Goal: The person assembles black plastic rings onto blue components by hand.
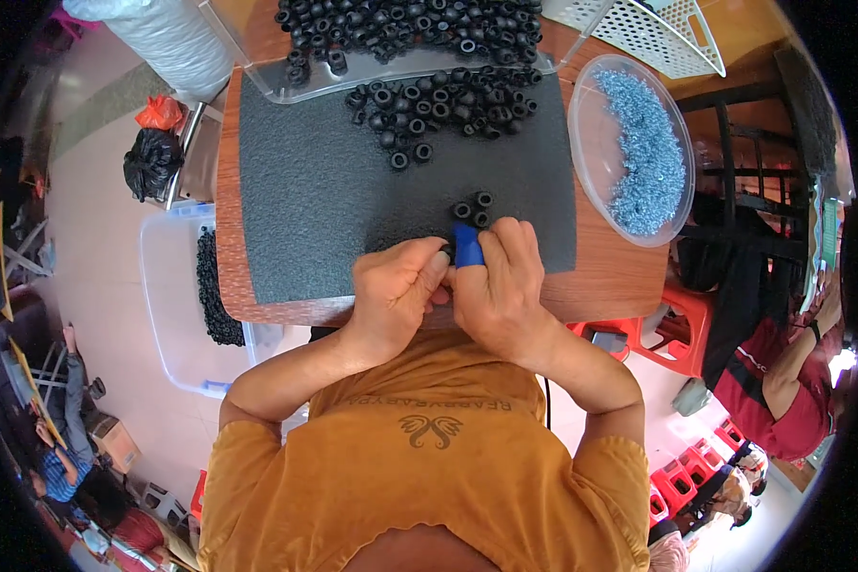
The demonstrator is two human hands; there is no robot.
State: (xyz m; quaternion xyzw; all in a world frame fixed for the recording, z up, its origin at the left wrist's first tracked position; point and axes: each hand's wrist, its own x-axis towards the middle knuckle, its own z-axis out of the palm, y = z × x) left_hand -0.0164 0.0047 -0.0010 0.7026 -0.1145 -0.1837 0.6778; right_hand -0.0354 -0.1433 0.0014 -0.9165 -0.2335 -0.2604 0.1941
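My left hand (396, 291) is closed at the mat's near edge, thumb and fingertips pinching a small black hollow part (447, 251). Close against it, my right hand (500, 286) is closed too, its fingers curled. A blue band (468, 246) shows at its index finger, seemingly wrapped around it. Whatever the right fingertips grip is hidden. Just beyond my hands, a few black hollow parts (473, 209) lie together on the dark grey mat (305, 191). Farther up the mat spreads a loose pile of the same parts (439, 103).
A clear bin (286, 91) of black parts stands at the far edge. Right of the mat sits a clear round tray (586, 143) with small pale-blue pieces (643, 153). A white perforated basket (639, 33) is behind it. Lower left stands another clear bin (167, 315); red stools (682, 329) are at right.
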